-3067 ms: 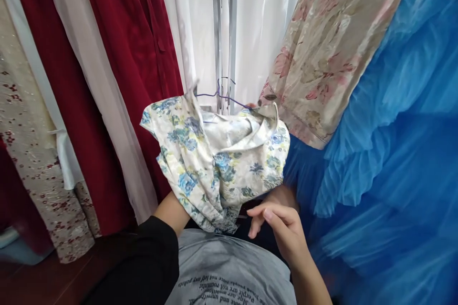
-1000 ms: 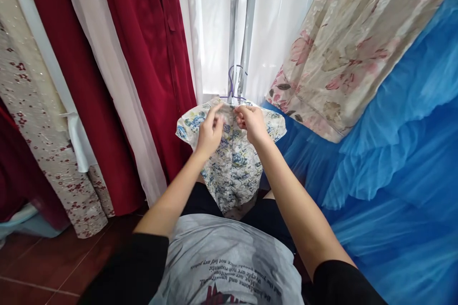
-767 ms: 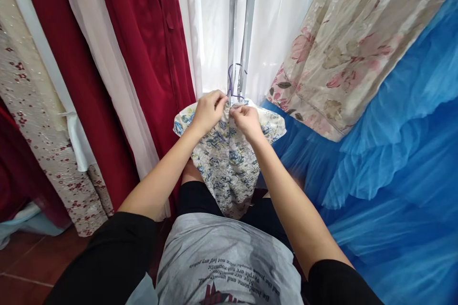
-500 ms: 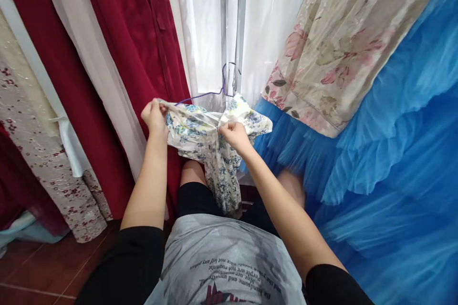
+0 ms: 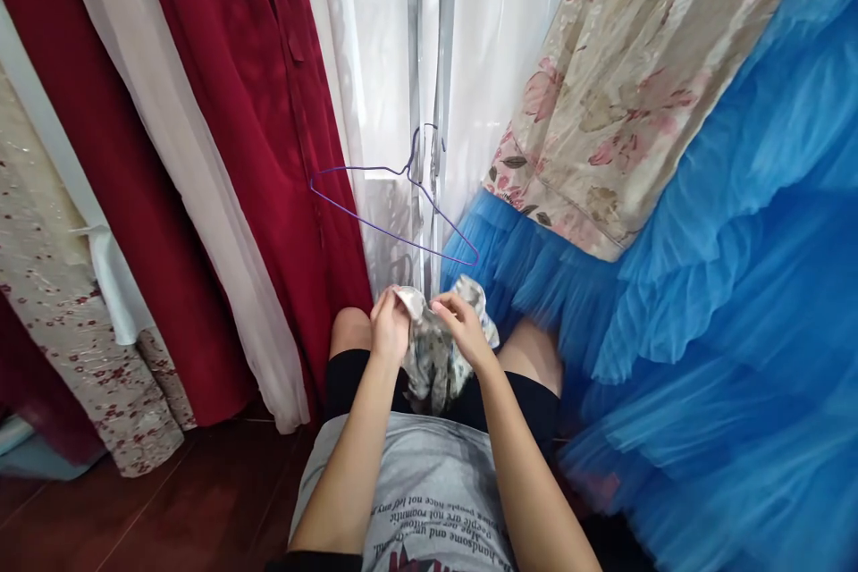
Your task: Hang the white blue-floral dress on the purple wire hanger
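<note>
Bunched between my knees is a white floral garment (image 5: 439,357) with blue and grey print, its lower part crumpled. My left hand (image 5: 390,326) pinches its left edge, fingers closed on the cloth. At the other side my right hand (image 5: 464,326) grips the fabric near the neckline, fingers bent round it. A purple wire hanger (image 5: 395,232) hangs bare just above both hands, its hook on a grey metal upright (image 5: 429,63). It does not touch the garment.
Dark red drapes (image 5: 221,152) and a pale pink cloth (image 5: 161,107) hang at the left. To the right are a beige floral dress (image 5: 603,107) and a wide blue tulle skirt (image 5: 724,331). White curtains (image 5: 502,36) hang behind the upright. Dark red tiles (image 5: 167,500) cover the floor.
The floral garment has come off the purple hanger and been drawn down toward my lap. Both hands moved down and closer together, and the hanger is now fully exposed.
</note>
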Demonstrator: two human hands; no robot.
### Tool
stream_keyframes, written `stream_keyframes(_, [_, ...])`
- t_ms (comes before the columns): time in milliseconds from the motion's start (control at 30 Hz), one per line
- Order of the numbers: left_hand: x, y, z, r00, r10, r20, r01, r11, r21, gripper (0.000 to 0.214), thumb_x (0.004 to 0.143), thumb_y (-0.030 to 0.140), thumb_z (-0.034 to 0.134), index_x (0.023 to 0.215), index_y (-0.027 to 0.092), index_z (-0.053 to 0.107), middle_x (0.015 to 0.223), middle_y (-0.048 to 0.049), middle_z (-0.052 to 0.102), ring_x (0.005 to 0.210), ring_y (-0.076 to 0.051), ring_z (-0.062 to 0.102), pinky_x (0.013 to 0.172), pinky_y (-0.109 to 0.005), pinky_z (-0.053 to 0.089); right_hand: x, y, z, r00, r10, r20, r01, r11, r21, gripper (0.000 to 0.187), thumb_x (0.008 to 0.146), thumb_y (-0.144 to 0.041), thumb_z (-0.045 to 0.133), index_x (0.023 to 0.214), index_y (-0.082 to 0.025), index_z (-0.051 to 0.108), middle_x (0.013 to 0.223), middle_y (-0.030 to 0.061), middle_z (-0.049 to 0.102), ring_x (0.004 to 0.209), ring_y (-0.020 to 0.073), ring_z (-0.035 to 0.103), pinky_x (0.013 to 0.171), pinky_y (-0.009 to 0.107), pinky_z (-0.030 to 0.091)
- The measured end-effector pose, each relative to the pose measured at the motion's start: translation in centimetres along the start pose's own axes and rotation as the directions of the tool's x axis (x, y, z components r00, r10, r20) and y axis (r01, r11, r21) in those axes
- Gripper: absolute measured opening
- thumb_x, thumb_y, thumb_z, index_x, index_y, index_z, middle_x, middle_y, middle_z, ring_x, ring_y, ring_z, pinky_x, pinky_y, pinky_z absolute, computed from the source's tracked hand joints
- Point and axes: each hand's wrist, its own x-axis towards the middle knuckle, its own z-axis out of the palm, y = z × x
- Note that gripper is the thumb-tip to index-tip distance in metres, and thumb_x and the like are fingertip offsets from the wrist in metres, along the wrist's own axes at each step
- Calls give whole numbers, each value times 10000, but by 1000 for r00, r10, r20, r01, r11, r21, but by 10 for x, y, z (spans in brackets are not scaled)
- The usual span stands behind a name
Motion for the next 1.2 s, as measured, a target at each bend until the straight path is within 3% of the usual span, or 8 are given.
stream_keyframes(167, [-16, 24, 27, 986, 109, 129, -124, 985, 117, 302, 914, 458, 652, 1106, 228, 683, 1011, -77, 707, 973, -216, 684, 882, -331, 541, -6, -19, -2, 953, 84, 291, -111, 991, 80, 263, 808, -477, 734, 886, -230, 687, 852, 18, 685, 826, 217, 625, 741, 305, 493])
stream_keyframes(300, [-18, 33, 20, 937, 83, 340, -144, 977, 159, 731, 873, 420, 725, 1521, 336, 396, 1366, -95, 622, 1326, -252, 546, 1078, -371, 454, -16, -24, -12, 937, 239, 254, -298, 927, 227, 217, 773, -424, 719, 716, -228, 646, 666, 3, 625, 586, 178, 549, 596, 298, 458])
stream_keyframes(400, [-21, 23, 10, 756, -203, 623, 34, 961, 273, 587, 867, 508, 701, 1387, 260, 586, 1211, -108, 702, 1140, -276, 655, 949, -364, 520, -16, -42, -36, 935, 209, 285, -272, 941, 201, 137, 734, -339, 720, 711, -214, 669, 655, -4, 623, 566, 160, 534, 569, 279, 440])
stream_keyframes(500, [-21, 10, -5, 619, -369, 693, -69, 854, 516, 418, 774, 518, 782, 1011, 175, 759, 935, -68, 740, 888, -248, 676, 792, -319, 525, -1, -73, -80, 929, 147, 341, -155, 988, -3, 94, 679, -257, 745, 701, -174, 705, 673, 5, 657, 595, 159, 558, 592, 271, 444])
stream_keyframes(667, [2, 24, -35, 794, -276, 541, -251, 661, 707, 396, 785, 535, 741, 804, 139, 737, 684, -1, 619, 640, -150, 523, 569, -243, 387, 73, -111, -153, 998, -44, 47, 50, 988, -147, 50, 604, -206, 741, 626, -187, 699, 628, -4, 645, 574, 150, 527, 576, 265, 436])
stream_keyframes(767, [19, 53, -42, 865, -129, 485, -291, 657, 695, 385, 837, 516, 687, 733, 146, 681, 631, 21, 512, 608, -125, 431, 542, -238, 316, 133, -111, -155, 988, -128, -87, 118, 986, -116, 84, 601, -198, 751, 606, -193, 667, 632, -20, 633, 601, 131, 531, 613, 246, 448])
stream_keyframes(1000, [43, 123, -49, 866, 65, 496, -443, 561, 699, 372, 834, 486, 696, 675, 161, 610, 629, 22, 455, 612, -127, 408, 567, -251, 309, 186, -99, -84, 972, 168, 163, -174, 984, 25, 166, 633, -196, 784, 717, -184, 642, 617, -32, 643, 555, 143, 574, 578, 259, 481])
stream_keyframes(1200, [90, 129, -106, 864, -105, 492, -422, 382, 822, 327, 822, 463, 684, 675, 171, 663, 658, 7, 584, 661, -160, 493, 636, -262, 347, 170, -111, -92, 938, 104, 331, -143, 985, 95, 234, 635, -126, 767, 862, -175, 738, 719, -13, 729, 625, 145, 646, 571, 221, 483])
